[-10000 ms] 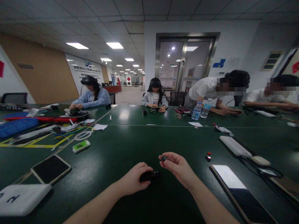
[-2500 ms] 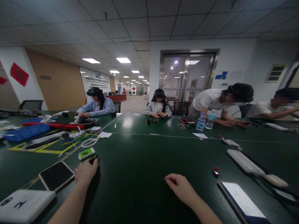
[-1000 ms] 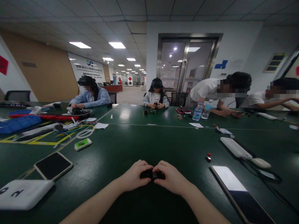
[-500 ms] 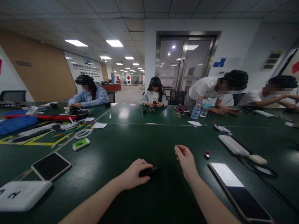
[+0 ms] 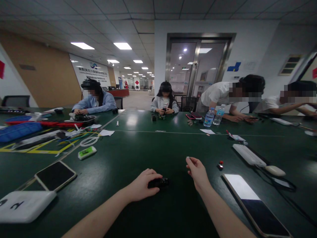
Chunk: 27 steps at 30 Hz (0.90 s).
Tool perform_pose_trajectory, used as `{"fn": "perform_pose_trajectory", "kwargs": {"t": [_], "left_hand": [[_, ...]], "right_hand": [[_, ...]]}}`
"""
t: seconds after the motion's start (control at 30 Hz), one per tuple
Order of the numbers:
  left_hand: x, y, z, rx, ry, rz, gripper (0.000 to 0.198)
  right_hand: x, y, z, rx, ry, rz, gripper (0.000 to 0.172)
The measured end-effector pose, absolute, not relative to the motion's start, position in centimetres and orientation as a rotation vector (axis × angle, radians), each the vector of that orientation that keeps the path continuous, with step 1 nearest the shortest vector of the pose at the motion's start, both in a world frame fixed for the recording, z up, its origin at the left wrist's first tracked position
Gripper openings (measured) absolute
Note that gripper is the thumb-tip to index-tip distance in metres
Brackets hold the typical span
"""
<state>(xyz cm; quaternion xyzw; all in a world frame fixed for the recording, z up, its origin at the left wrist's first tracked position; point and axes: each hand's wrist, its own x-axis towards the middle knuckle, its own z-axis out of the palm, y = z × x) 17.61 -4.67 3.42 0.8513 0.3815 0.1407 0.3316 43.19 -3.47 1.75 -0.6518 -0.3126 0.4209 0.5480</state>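
My left hand [image 5: 145,185] is wrapped round a small black object [image 5: 163,182] on the dark green table [image 5: 138,148]; the object's right end sticks out past my fingertips. To its right, my right hand [image 5: 196,170] is raised a little over the table, thumb and forefinger pinched on a tiny light-coloured piece [image 5: 188,158] too small to name. A small item with a red top [image 5: 220,165] stands on the table to the right of my right hand.
Phones lie at right [image 5: 255,205] and left [image 5: 56,175]. Beside them are a white power strip [image 5: 249,155], a white case [image 5: 27,206] and a green-and-white pack [image 5: 87,152]. Bottles [image 5: 209,117], cables [image 5: 89,141] and a blue tray [image 5: 19,131] stand farther off. Several people sit or lean opposite.
My right hand has turned slightly and dipped a little, and a light tip now shows at its pinch. The left hand keeps its hold on the black object. The view has shifted slightly.
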Motion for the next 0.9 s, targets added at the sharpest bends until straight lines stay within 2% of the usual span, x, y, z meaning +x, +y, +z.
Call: {"fn": "perform_pose_trajectory", "kwargs": {"t": [0.37, 0.7, 0.9], "left_hand": [[17.5, -4.6, 3.4, 2.207, 1.001, 0.396, 0.039], [17.6, -4.4, 3.0, 2.243, 0.978, 0.433, 0.043], [17.5, -4.5, 3.2, 2.242, 0.979, 0.423, 0.045]], "right_hand": [[42.7, -4.3, 3.1, -1.573, -0.775, 0.97, 0.039], [43.1, -3.6, 1.5, -1.567, -0.801, 0.925, 0.048], [42.0, -4.3, 2.3, -1.506, -0.999, 0.885, 0.036]]}}
